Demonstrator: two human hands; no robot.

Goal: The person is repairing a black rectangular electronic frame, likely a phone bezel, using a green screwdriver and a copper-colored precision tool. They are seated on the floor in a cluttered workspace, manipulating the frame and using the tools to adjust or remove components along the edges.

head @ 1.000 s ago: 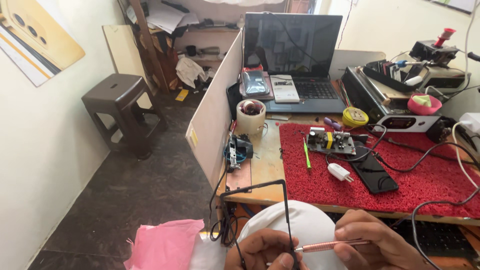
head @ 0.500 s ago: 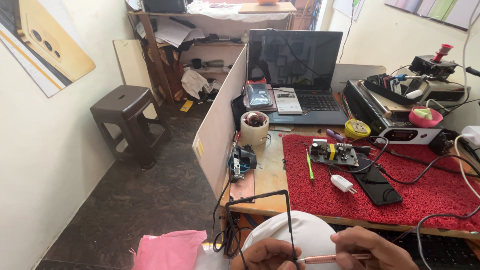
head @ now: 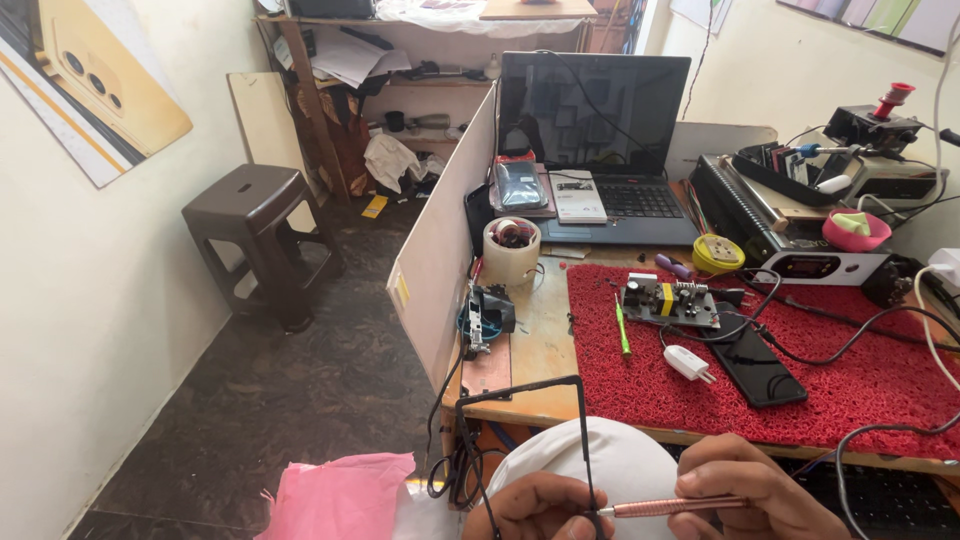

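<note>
The right hand sits at the bottom edge of the view with its fingers closed in a pinch on a slim pink-metal tool, held level with the tip aimed left. The left hand is curled just beside it, fingers pressed around the lower end of a thin black frame, a narrow bent strip that rises from the hand, runs along the desk's near edge and drops back down. The tool's tip meets the frame right at the left fingers. Both hands work over a white cloth in the lap, below the desk edge. The frame looks very light and springy, and probably bends or kinks easily, so it seems best gripped low near a corner, as it is, not by the long free span. The tool looks stiff and smooth and could slip; a grip close to the tip gives more control. Beyond the hands lies a red mat with a circuit board, a green screwdriver, a white plug and a dark phone among black cables. Farther back stand a tape roll and a laptop. On the floor to the left are a pink cloth and a brown stool.
</note>
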